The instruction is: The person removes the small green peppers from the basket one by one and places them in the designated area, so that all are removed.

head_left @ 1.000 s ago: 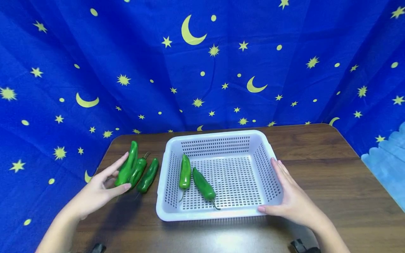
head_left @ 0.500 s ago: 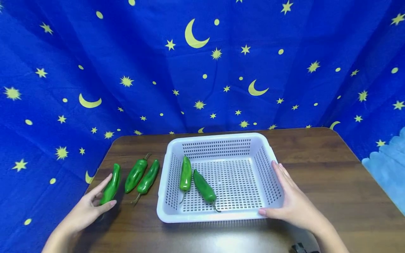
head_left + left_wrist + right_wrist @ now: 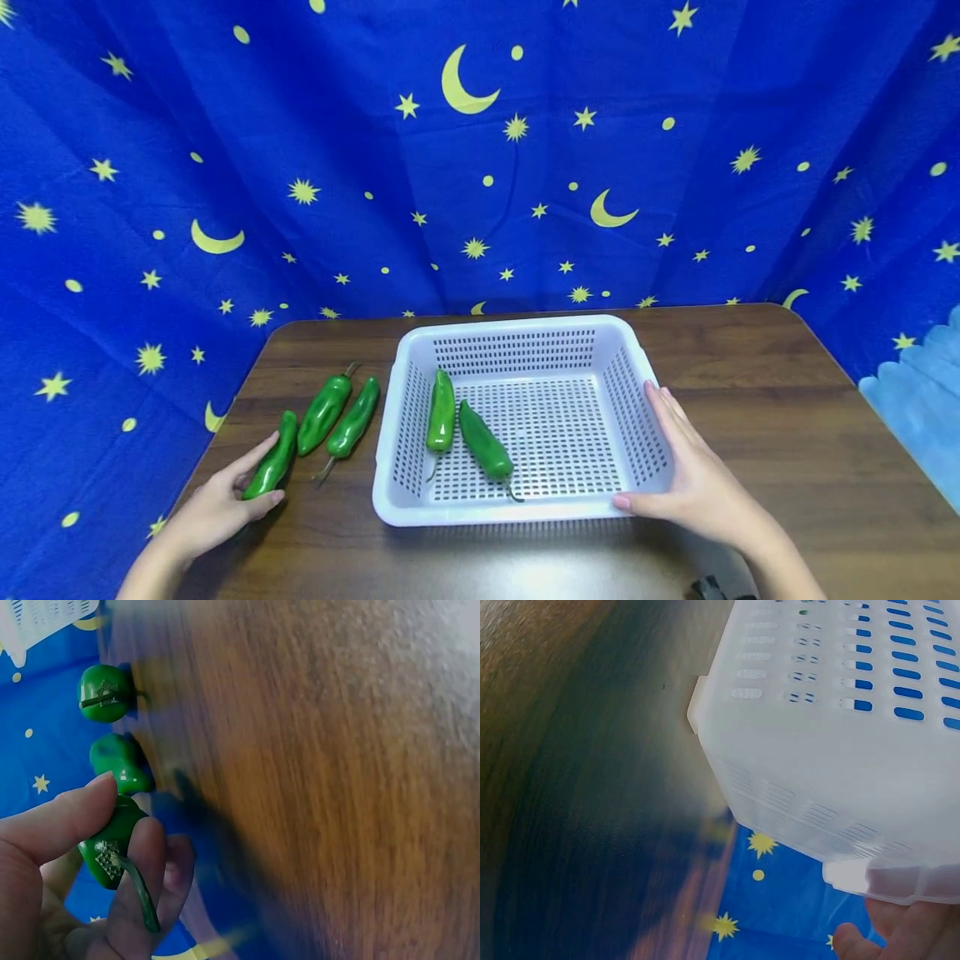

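Note:
My left hand (image 3: pixel 217 506) pinches a green pepper (image 3: pixel 273 463) between thumb and fingers, low over the table's left side. In the left wrist view the held pepper (image 3: pixel 105 855) has its stem toward the camera. Just to its right lie two more peppers, one green pepper (image 3: pixel 325 414) with its stem away and another pepper (image 3: pixel 353 425) with its stem toward me. At the right end of the white perforated basket (image 3: pixel 502 511), my right hand (image 3: pixel 693 483) grips the rim, thumb at the near corner. Inside the basket's left half are two peppers, a straight pepper (image 3: pixel 441 412) and a slanted pepper (image 3: pixel 485 443).
The basket stands mid-table on a dark wooden table (image 3: pixel 787 433). Behind the table hangs a blue curtain (image 3: pixel 540 150) with yellow moons and stars. A pale blue scalloped cloth (image 3: pixel 918 400) is at the right edge.
My left hand has drawn the pepper away from the other two, toward me and to the left, and lowered it close to the table. My right hand stays on the basket.

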Tool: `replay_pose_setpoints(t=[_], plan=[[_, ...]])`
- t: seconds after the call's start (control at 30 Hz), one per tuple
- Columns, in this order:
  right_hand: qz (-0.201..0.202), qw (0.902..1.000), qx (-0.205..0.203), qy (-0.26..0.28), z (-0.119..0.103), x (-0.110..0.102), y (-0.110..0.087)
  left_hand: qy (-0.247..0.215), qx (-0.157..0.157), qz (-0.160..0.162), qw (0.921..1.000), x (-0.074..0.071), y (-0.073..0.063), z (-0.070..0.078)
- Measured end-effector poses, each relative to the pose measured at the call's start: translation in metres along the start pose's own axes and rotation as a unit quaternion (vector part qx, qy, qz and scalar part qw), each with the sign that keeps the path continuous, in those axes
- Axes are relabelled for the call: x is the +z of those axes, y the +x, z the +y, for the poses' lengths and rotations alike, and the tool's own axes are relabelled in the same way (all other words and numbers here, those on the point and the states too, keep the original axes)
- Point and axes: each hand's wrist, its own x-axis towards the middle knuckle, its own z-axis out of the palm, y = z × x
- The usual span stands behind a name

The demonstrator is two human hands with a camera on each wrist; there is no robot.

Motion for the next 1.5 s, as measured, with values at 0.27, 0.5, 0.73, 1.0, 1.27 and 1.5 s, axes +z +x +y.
replay_pose_setpoints(t=[0.27, 0.5, 0.73, 1.0, 1.27, 1.5], plan=[[-0.002, 1.0, 0.006, -0.003, 0.001, 0.002, -0.001, 0.008, -0.012, -0.014, 0.9998, 0.005, 0.006, 0.002], [-0.013, 0.9997, 0.019, -0.005, -0.001, 0.005, -0.001, 0.021, -0.014, -0.014, 0.9996, 0.01, 0.006, -0.003], [-0.008, 0.9998, 0.017, -0.009, -0.002, 0.003, 0.001, 0.082, 0.036, 0.014, 0.9959, 0.009, 0.011, 0.001], [-0.006, 0.9998, 0.02, -0.006, -0.004, 0.002, 0.001, 0.13, 0.061, 0.03, 0.9891, 0.011, 0.015, 0.003], [-0.006, 0.9997, 0.02, -0.01, -0.004, 0.002, 0.0, 0.163, 0.06, 0.051, 0.9834, 0.013, 0.012, 0.0], [-0.005, 0.9998, 0.018, -0.007, -0.005, 0.002, 0.001, 0.175, 0.08, 0.108, 0.9754, 0.01, -0.001, 0.003]])
